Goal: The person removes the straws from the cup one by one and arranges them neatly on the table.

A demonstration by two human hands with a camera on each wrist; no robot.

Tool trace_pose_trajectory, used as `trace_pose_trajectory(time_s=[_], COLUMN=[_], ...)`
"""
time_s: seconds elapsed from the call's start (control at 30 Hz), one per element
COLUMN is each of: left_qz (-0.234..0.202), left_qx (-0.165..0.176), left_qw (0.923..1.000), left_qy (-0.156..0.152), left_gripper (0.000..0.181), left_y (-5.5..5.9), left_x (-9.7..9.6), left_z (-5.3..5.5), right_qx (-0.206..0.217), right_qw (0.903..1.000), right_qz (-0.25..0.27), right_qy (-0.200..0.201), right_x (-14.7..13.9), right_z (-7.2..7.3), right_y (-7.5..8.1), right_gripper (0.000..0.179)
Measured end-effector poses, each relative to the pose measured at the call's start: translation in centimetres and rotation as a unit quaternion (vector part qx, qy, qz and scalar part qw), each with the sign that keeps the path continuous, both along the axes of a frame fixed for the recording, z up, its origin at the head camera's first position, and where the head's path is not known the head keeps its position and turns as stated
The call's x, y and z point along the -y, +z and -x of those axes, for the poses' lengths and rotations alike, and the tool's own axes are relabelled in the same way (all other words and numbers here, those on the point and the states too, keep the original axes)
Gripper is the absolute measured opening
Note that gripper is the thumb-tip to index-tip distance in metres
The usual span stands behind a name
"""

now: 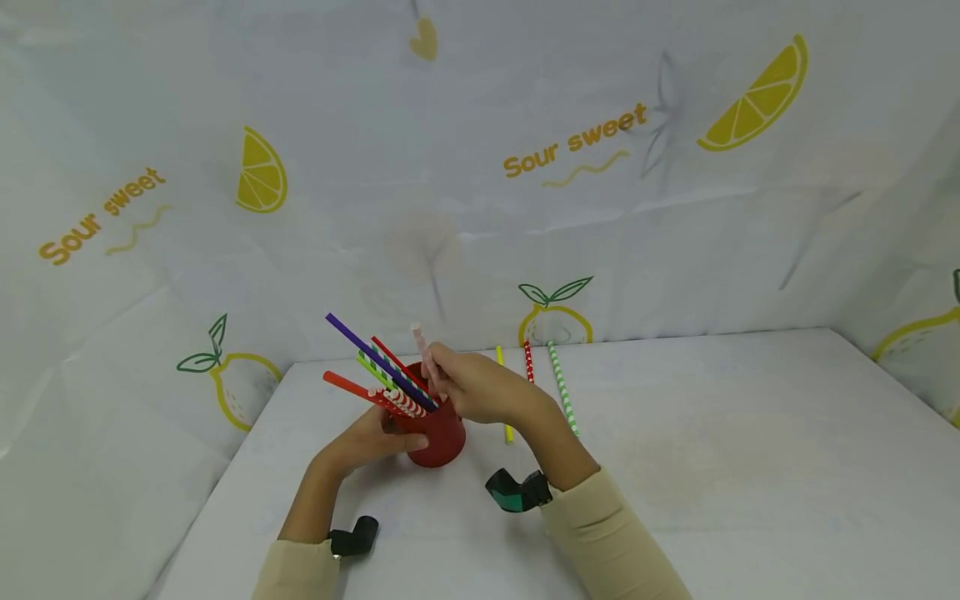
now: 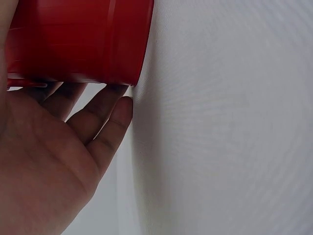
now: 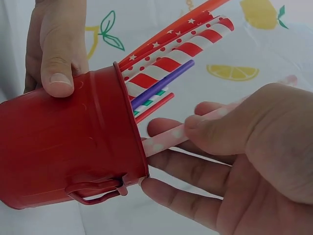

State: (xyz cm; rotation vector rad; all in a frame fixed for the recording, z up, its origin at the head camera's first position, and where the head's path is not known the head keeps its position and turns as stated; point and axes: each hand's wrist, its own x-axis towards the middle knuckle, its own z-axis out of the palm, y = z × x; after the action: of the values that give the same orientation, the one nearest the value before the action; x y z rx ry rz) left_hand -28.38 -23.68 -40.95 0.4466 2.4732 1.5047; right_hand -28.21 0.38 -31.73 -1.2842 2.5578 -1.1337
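Note:
A small red metal bucket (image 1: pixel 444 439) stands on the white table, holding several paper straws. My left hand (image 1: pixel 367 440) grips its side, thumb across the front; in the left wrist view the fingers (image 2: pixel 105 127) reach around the bucket's wall near its base. Between thumb and fingers, my right hand (image 1: pixel 487 387) pinches a pink straw with white dots (image 3: pixel 166 140), its lower end just inside the rim. Leaning out beside it are a purple straw (image 3: pixel 164 85), a red-and-white striped straw (image 3: pixel 181 56) and an orange-red straw (image 1: pixel 347 383). A wire handle (image 3: pixel 95 191) hangs on the bucket's side.
Right of the bucket lie a yellow straw (image 1: pixel 509 434), a red dotted straw (image 1: pixel 528 362) and a green-and-white striped straw (image 1: pixel 562 387), partly behind my right forearm. A white cloth backdrop (image 1: pixel 360 233) with lemon prints rises at the table's far edge.

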Motion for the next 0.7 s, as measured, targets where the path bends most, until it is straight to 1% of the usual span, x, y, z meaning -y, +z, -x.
trace_pose_trajectory(time_s=[0.07,0.17,0.3,0.4,0.47,0.53,0.63,0.7], left_qz=[0.003,0.009,0.009,0.01,0.012,0.013,0.012,0.009], left_qx=[0.002,0.007,0.005,0.004,0.006,0.008,0.009,0.007], left_qw=[1.0,0.9998,0.9998,0.9998,0.9997,0.9996,0.9996,0.9997], left_qy=[0.005,0.015,0.016,0.018,0.022,0.025,0.025,0.023], left_gripper=[0.08,0.082,0.081,0.081,0.081,0.081,0.081,0.081], left_y=[0.0,-0.1,-0.1,0.0,-0.1,-0.1,-0.1,-0.2], left_x=[0.0,0.1,0.1,0.0,0.0,0.0,0.0,0.0], left_z=[0.1,0.1,0.1,0.1,0.1,0.1,0.1,0.1], right_qx=[-0.006,-0.009,-0.017,-0.028,-0.044,-0.07,-0.106,-0.123], right_qw=[0.9998,0.9986,0.9939,0.9898,0.9862,0.9816,0.9719,0.9666], right_qz=[0.015,0.051,0.109,0.14,0.159,0.178,0.21,0.224], right_qy=[-0.007,-0.011,-0.005,-0.003,-0.004,-0.008,-0.012,-0.021], right_x=[-0.1,-0.1,-0.1,-0.1,-0.1,-0.2,-0.4,-0.7], right_z=[0.0,0.0,-0.2,-0.2,-0.3,-0.3,-0.2,-0.1], right_y=[0.1,0.4,0.8,1.0,1.1,1.1,1.3,1.4], right_gripper=[0.003,0.012,0.021,0.025,0.029,0.03,0.032,0.033])
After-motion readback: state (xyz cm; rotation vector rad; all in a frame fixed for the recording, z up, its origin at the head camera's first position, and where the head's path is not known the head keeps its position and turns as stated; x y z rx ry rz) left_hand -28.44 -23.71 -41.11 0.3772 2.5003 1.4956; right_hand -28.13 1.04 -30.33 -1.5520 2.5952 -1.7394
